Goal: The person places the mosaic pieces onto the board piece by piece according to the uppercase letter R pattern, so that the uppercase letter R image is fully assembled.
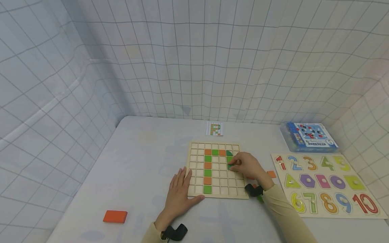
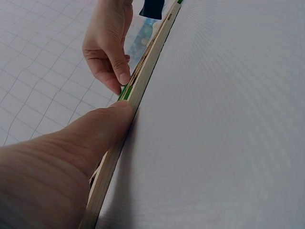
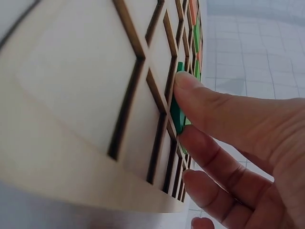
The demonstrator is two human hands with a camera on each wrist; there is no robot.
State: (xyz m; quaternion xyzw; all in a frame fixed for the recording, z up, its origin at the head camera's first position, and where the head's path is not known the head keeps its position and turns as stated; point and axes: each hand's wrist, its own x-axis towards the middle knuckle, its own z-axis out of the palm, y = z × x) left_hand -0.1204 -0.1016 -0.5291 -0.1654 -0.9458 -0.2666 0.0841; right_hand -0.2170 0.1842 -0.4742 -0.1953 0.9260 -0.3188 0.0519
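Observation:
A wooden grid board [image 1: 223, 182] lies on the table. Orange and green square tiles form a column [image 1: 208, 172] on it, with a row of tiles along the top ending in a dark green quarter-round tile [image 1: 229, 153]. My right hand [image 1: 247, 164] pinches a dark green tile [image 3: 177, 112] with a curved edge between thumb and fingers, right at a cell below a green square on the board's right side. My left hand [image 1: 179, 195] rests at the board's near left corner, fingers extended along the left edge and thumb on the front edge.
A small pattern card [image 1: 214, 129] lies behind the board. To the right are a number-and-shape puzzle board [image 1: 331, 191] and a plastic box [image 1: 316, 136]. Loose orange [image 1: 271, 174] and green [image 1: 260, 199] pieces lie around the right forearm. An orange block [image 1: 115, 216] sits at the front left.

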